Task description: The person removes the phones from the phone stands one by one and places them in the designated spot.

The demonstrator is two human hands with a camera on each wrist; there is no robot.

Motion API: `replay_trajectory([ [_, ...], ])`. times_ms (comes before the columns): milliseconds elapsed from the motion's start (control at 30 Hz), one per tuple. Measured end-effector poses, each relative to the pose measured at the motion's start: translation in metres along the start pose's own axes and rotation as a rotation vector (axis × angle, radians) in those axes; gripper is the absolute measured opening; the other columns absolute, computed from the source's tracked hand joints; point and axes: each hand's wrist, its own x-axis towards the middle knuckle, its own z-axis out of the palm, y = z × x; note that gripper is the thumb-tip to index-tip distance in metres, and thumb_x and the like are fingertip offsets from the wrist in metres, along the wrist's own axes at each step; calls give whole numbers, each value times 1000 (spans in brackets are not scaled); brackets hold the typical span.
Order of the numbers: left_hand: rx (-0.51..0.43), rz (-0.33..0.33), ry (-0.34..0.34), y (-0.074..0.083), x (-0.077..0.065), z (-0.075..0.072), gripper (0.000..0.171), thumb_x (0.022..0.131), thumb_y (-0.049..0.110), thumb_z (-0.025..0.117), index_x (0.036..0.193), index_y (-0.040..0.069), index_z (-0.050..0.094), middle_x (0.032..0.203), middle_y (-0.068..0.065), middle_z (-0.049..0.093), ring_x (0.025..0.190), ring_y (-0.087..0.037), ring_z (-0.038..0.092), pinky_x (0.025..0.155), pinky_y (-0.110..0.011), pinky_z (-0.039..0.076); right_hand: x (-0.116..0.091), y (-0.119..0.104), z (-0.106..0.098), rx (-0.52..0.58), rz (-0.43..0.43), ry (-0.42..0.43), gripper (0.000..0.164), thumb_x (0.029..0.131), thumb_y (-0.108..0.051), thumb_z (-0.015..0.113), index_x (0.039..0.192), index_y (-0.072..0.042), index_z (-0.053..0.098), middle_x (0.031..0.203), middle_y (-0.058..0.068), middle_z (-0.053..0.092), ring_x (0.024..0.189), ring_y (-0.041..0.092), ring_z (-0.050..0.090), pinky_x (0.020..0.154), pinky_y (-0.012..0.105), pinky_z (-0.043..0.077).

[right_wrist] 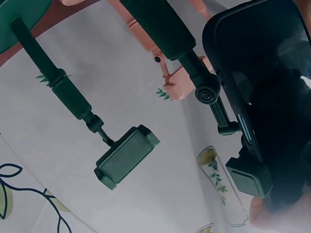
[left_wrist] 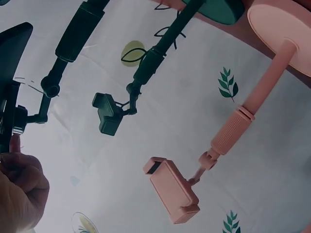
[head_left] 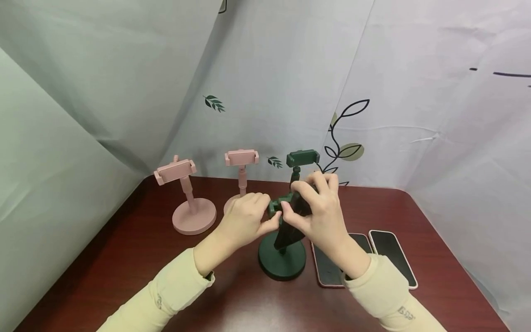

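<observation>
In the head view a dark smartphone (head_left: 287, 236) is tilted against the clamp (head_left: 274, 207) of the nearer green phone stand (head_left: 282, 260). My right hand (head_left: 325, 216) grips the phone with fingers arched over its far edge and the thumb on its near side. At the clamp's left end, my left hand (head_left: 244, 216) pinches with curled fingers and thumb. The left wrist view has that hand (left_wrist: 22, 191) at the lower left, one fingertip against the clamp. On the right wrist side, the phone's glossy screen (right_wrist: 267, 92) stands beside the clamp end (right_wrist: 250, 175). Whether the phone is seated is hidden.
Behind stands another green phone stand (head_left: 303, 158). Two pink phone stands, one at the left (head_left: 194, 216) and one in the middle (head_left: 242, 158), are near the back edge. Two phones lie at the right, one partly under my right forearm (head_left: 329, 267), another beside it (head_left: 393, 256).
</observation>
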Motion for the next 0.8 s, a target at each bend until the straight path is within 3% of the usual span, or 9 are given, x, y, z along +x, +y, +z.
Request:
replay_trajectory([
  [367, 75, -8, 23, 7, 1, 5, 40, 95, 30, 30, 69, 6, 47, 55, -1, 42, 47, -11, 38, 37, -17, 31, -1, 3, -3, 51, -32, -5, 18, 76, -16, 66, 88, -3, 62, 84, 11, 46, 83, 33, 36, 71, 42, 31],
  [800, 39, -54, -3, 11, 0, 9, 48, 99, 34, 23, 71, 5, 49, 58, -2, 46, 49, -12, 43, 39, -20, 36, 2, 2, -1, 94, -15, 12, 17, 74, -14, 66, 86, -3, 61, 82, 10, 48, 82, 31, 37, 74, 42, 30],
])
